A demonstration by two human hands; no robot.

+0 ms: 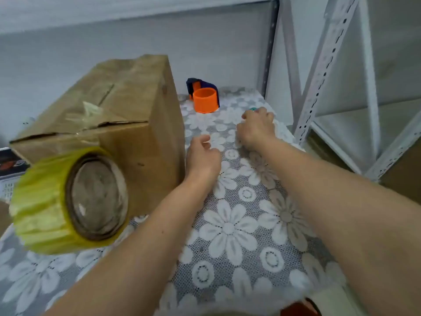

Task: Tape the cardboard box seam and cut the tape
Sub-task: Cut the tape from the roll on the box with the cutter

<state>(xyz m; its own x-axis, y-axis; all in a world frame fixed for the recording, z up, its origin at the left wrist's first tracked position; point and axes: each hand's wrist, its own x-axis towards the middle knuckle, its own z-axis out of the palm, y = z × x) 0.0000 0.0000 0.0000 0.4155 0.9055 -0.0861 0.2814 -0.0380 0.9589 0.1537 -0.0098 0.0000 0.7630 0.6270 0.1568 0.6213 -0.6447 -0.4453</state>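
Cardboard box (109,115), seam gaping, just left of left hand (202,158), fingers loosely curled, holding nothing. Right hand (256,128) curled over small teal object (253,109); grip not discernible. Risk: yellow tape roll (68,201), well behind fingers at table edge, knocked off by forearm.

One box, one tape roll, one dispenser, two hands on the flowered cloth.

There is one cardboard box (109,124), with one strip of old clear tape (91,115) on its top seam. One roll of yellowish packing tape (68,201) is in front of it. One orange and dark blue tape dispenser (204,96) stands behind. Two bare hands are in view: one left hand (202,156) and one right hand (257,128). One small teal object (253,109) shows at the right fingertips; what it is I cannot tell. One lace tablecloth (239,224) covers the surface. One white metal shelf rack (337,76) stands at the right.
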